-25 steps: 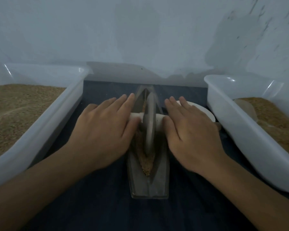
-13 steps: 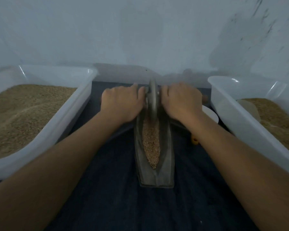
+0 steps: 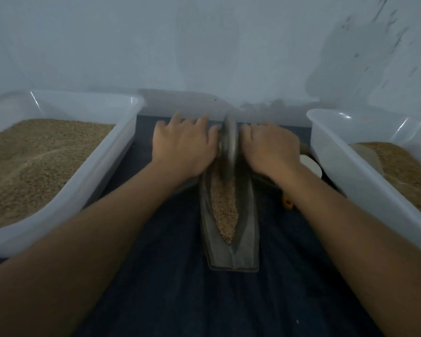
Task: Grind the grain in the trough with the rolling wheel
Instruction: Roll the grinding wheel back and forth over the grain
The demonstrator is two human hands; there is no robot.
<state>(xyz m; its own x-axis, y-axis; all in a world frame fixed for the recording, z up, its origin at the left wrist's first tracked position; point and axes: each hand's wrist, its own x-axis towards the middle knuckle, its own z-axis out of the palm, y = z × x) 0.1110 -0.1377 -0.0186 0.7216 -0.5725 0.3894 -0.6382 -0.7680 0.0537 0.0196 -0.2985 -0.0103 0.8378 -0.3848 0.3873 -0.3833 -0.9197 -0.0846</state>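
A long grey metal trough [image 3: 249,242] lies lengthwise on the dark cloth, with brown grain [image 3: 224,210] heaped along its groove. The grey rolling wheel [image 3: 229,142] stands upright at the trough's far end, blurred by motion. My left hand [image 3: 182,147] is on the left side of the wheel and my right hand [image 3: 270,149] on the right, both with fingers curled down over the wheel's handle, which is hidden under them. Both arms are stretched forward.
A white tub [image 3: 122,152] full of grain stands on the left, and another white tub [image 3: 350,186] with grain on the right. A small white bowl [image 3: 310,164] and a small yellow object [image 3: 288,204] lie by my right wrist. A pale wall stands close behind.
Both hands have pushed the wheel from the trough's middle to its far end. The fingers went from flat on the handle to curled over it, and the near grain is uncovered.
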